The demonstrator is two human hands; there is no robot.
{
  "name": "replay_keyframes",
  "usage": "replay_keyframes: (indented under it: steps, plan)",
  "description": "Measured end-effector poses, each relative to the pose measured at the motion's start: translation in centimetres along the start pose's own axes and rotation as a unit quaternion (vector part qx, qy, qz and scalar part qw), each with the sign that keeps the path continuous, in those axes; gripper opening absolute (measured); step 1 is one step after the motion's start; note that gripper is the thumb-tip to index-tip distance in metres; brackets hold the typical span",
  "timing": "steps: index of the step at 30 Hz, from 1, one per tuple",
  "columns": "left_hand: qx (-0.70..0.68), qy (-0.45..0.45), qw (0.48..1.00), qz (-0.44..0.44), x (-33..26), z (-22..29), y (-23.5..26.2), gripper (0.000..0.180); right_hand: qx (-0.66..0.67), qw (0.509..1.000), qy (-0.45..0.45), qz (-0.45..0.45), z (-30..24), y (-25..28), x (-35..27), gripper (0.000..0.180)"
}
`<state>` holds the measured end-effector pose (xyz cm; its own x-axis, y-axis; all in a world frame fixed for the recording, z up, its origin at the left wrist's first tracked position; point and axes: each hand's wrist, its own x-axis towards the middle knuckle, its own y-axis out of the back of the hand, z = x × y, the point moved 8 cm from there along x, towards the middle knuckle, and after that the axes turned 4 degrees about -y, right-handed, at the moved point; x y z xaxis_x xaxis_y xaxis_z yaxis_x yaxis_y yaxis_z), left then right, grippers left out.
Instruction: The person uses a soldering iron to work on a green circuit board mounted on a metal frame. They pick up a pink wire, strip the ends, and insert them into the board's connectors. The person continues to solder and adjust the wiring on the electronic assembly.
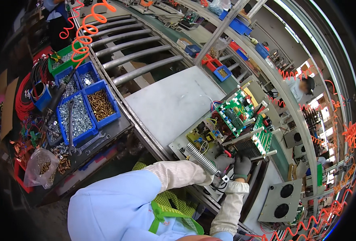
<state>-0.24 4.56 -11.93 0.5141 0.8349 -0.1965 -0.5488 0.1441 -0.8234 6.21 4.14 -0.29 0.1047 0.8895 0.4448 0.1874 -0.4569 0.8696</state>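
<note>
Our left hand [223, 161] and our right hand [242, 166], both in gray gloves, are working close together at the lower edge of an open machine unit [205, 137]. Our fingers are bending in among its parts, a small red piece [227, 153] showing just beside the left ones; we cannot tell how tightly either hand is closing, or on what.

From the head view, we are seeing the unit sitting at the lower right of a white sheet [174, 104], with green circuit boards [235, 112] standing at its far side. A metal spring [200, 158] is slanting past our left wrist, and white rods [252, 135] are sticking out near our right hand.

To our left, blue bins are holding silver nuts [76, 116] and brass bolts [100, 105]. One wrench [71, 126] is lying across the nuts, and more wrenches [95, 143] are resting below. Metal rollers [145, 69] are running beyond the sheet. On our right, a panel with two black fans [271, 201] is lying near our sleeve.
</note>
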Motion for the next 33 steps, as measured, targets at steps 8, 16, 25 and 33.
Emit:
replay_keyframes:
  steps: [8,16,25,33]
  plan:
    - [0.131,-0.018,0.991,-0.023,-0.2,1.3,0.7,0.014,0.029,0.999,-0.003,0.034,-0.8,-0.1,0.3,0.025]
    - [0.099,-0.057,0.993,-0.018,-0.3,2.1,0.3,0.024,0.032,0.999,0.013,0.007,0.4,-1.2,0.4,0.025]
    - [0.484,-0.220,0.843,-0.079,1.9,1.8,1.6,0.015,-0.042,0.998,-0.045,0.021,-0.8,-0.8,0.4,0.031]
    - [0.520,-0.226,0.816,-0.118,-1.8,4.4,-1.5,0.005,0.009,0.998,-0.048,0.041,-0.8,0.7,0.2,0.027]
